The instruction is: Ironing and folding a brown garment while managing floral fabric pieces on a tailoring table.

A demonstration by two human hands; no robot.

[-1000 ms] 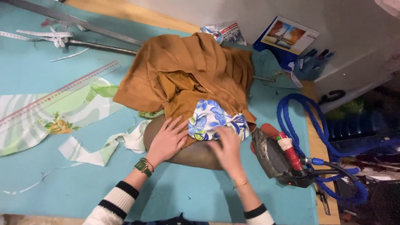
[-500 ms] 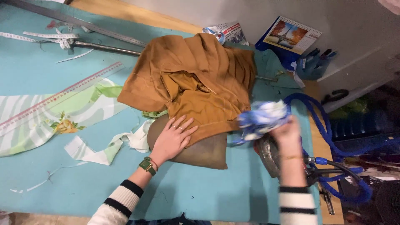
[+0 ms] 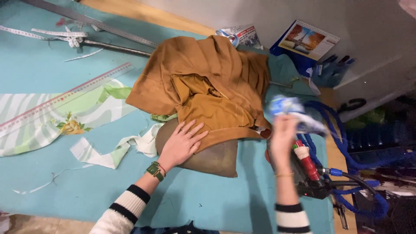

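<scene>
- My left hand [image 3: 181,145] lies flat, fingers [image 3: 195,130] spread, pressing the lower edge of the mustard fabric [image 3: 203,86] down onto the brown pressing pad [image 3: 214,158] under my palm.
- My right hand [image 3: 281,134] is lifted and blurred; its fingers look curled around a blue-and-white floral cloth [image 3: 290,108], but I cannot tell exactly how they pinch it.
- That cloth hangs in the air just above my right fingertips, clear of the mustard pile to their left.
- I judge it light, soft and floppy: it will sag wherever it is unsupported, so an edge or a corner is the place to grip.
- The mustard fabric bunches in loose folds beyond my left fingertips; it looks limp and likely to slide, so flat palm pressure suits it.
- Just below my right wrist sits an iron [image 3: 305,167] with a red handle and a blue hose [image 3: 346,162].
- Far left of my left fingers lie a long ruler [image 3: 65,97], green floral scraps [image 3: 99,149] and a measuring tape [image 3: 56,34] on the turquoise table [image 3: 65,186].
</scene>
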